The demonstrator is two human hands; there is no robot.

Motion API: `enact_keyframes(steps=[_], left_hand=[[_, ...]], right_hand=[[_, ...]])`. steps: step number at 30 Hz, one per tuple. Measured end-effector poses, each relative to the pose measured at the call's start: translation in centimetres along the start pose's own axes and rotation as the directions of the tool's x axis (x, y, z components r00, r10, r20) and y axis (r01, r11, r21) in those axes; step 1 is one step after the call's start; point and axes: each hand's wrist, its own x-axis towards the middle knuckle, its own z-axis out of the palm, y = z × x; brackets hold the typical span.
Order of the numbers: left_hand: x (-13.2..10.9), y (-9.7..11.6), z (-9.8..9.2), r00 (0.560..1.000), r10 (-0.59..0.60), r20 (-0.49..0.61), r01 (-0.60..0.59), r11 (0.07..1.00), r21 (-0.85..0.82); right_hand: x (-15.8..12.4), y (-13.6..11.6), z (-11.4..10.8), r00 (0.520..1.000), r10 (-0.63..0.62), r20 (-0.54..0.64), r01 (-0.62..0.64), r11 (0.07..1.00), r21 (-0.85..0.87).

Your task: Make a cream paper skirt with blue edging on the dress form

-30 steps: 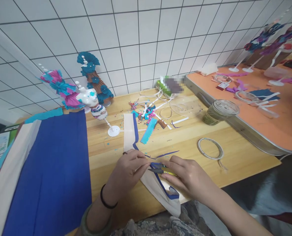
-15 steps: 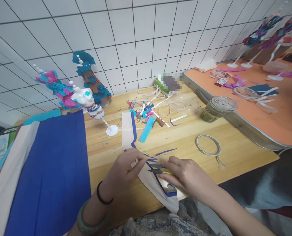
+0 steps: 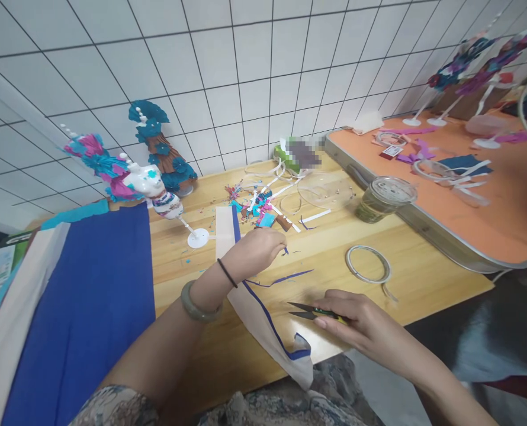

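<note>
My left hand (image 3: 263, 251) is closed in a pinch above the middle of the table, a small blue paper scrap (image 3: 285, 251) showing below its fingertips. My right hand (image 3: 352, 319) grips small yellow-handled thread snips (image 3: 310, 310), their dark blades apart and pointing left. Under my left wrist runs a long cream paper strip (image 3: 259, 325) with a blue edge, partly hidden by the arm and curled at its near end. A thin blue sliver (image 3: 285, 277) lies on the wood between my hands.
Paper scraps (image 3: 259, 204) are heaped behind my left hand. Mannequin stands (image 3: 198, 238) wear crepe paper at the left. Blue paper sheets (image 3: 90, 307) cover the left side. A wire coil (image 3: 388, 266), a lidded cup (image 3: 385, 198) and an orange table (image 3: 463, 207) stand rightward.
My left hand has left the strip and moved up and right with a blue scrap, now covering the turquoise piece. My right hand has drawn the snips slightly right, off the strip.
</note>
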Motion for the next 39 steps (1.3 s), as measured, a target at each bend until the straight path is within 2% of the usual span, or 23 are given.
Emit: enact_keyframes(steps=[5, 10, 14, 18, 21, 26, 28, 31, 32, 35, 38, 39], left_hand=[[2.1, -1.1, 1.2, 0.999, 0.034, -0.032, -0.040, 0.977, -0.211], [2.9, -1.3, 1.0, 0.996, -0.094, 0.002, 0.089, 0.935, -0.344], [3.3, -1.4, 0.8, 0.990, -0.132, -0.058, 0.105, 0.933, -0.345], [4.3, -2.1, 0.2, 0.958, -0.173, -0.227, 0.092, 0.940, -0.328], [5.3, -2.9, -0.7, 0.935, -0.159, -0.318, 0.040, 0.936, -0.350], [6.3, -3.8, -1.9, 0.927, -0.183, -0.327, 0.062, 0.936, -0.347], [6.3, -4.0, -2.1, 0.916, -0.154, -0.370, 0.041, 0.954, -0.296], [5.4, -3.8, -2.6, 0.893, -0.084, -0.443, -0.006, 0.980, -0.199], [4.7, -3.6, -2.9, 0.888, -0.104, -0.448, 0.012, 0.979, -0.203], [1.6, -2.6, -3.7, 0.867, -0.256, -0.426, 0.146, 0.950, -0.275], [-2.8, -2.3, -3.5, 0.790, -0.399, -0.466, 0.247, 0.902, -0.353], [-4.5, -2.5, -3.1, 0.746, -0.470, -0.472, 0.284, 0.865, -0.413]], right_hand=[[-0.3, 0.7, 0.3, 1.000, 0.010, 0.001, -0.010, 0.999, 0.044], [-0.1, 1.1, 0.3, 1.000, 0.000, 0.003, -0.001, 0.995, 0.099], [0.0, 1.2, 0.2, 1.000, 0.010, -0.018, -0.008, 0.991, 0.132], [0.5, 1.8, 0.4, 0.999, -0.019, -0.033, 0.025, 0.982, 0.186], [1.0, 3.1, 1.1, 0.998, -0.017, -0.061, 0.033, 0.963, 0.267], [1.6, 5.3, 2.2, 0.975, 0.165, -0.148, -0.098, 0.920, 0.379], [1.7, 5.6, 2.3, 0.968, 0.205, -0.146, -0.131, 0.906, 0.402], [1.6, 5.7, 2.1, 0.966, 0.222, -0.135, -0.147, 0.896, 0.419], [1.5, 5.8, 2.0, 0.963, 0.229, -0.138, -0.152, 0.893, 0.423], [1.2, 6.1, 1.7, 0.951, 0.254, -0.178, -0.150, 0.879, 0.453], [1.2, 6.2, 2.0, 0.943, 0.253, -0.216, -0.120, 0.864, 0.489], [1.3, 6.1, 2.2, 0.939, 0.256, -0.228, -0.115, 0.862, 0.493]])
